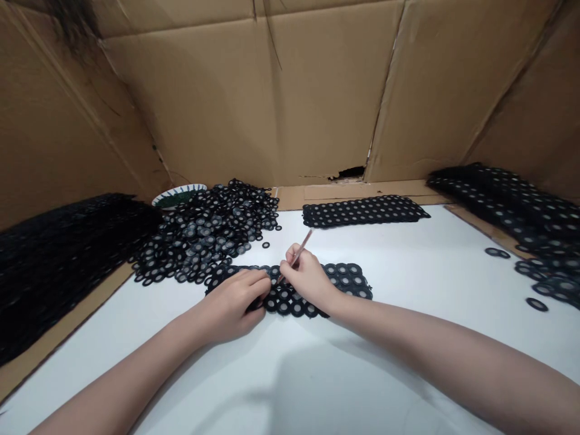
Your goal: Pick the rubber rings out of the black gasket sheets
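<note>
A panel of joined black rings lies flat on the white table, under both of my hands. My left hand rests on its left part with the fingers curled together; whatever they grip is hidden. In my right hand a thin, pale brownish stick-like tool is pinched, slanting up to the right. Its lower tip meets the rings beside my left fingertips.
Loose black rings are heaped at the back left, by a plate with dark green contents. Another ring panel lies behind my hands. Dark stacks stand left, and more panels right. Cardboard walls surround the table.
</note>
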{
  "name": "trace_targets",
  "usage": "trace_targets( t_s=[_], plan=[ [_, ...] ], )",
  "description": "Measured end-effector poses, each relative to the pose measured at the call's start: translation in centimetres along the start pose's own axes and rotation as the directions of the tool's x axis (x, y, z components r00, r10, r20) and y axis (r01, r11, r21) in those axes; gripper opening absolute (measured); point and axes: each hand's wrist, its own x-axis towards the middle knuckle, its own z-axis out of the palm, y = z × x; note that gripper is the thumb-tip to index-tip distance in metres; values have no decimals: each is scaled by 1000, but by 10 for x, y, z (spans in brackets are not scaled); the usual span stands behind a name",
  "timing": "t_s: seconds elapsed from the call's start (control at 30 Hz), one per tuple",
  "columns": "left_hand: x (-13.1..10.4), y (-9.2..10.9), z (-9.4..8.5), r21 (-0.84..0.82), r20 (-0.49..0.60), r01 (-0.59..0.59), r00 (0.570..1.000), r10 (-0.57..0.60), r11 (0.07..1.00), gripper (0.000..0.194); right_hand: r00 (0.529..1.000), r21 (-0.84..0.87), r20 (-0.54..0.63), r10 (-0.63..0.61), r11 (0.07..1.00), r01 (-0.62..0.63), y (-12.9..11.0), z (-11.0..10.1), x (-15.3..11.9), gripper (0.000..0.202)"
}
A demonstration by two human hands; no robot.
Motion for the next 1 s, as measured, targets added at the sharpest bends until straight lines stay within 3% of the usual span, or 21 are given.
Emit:
trace_targets(
  t_s=[1.0],
  plan=[
    [-1, 2, 0, 21, 7, 12, 1000, -12, 1000, 13, 1000, -8, 8, 3, 1000, -3, 0, 0, -1, 8]
  ],
)
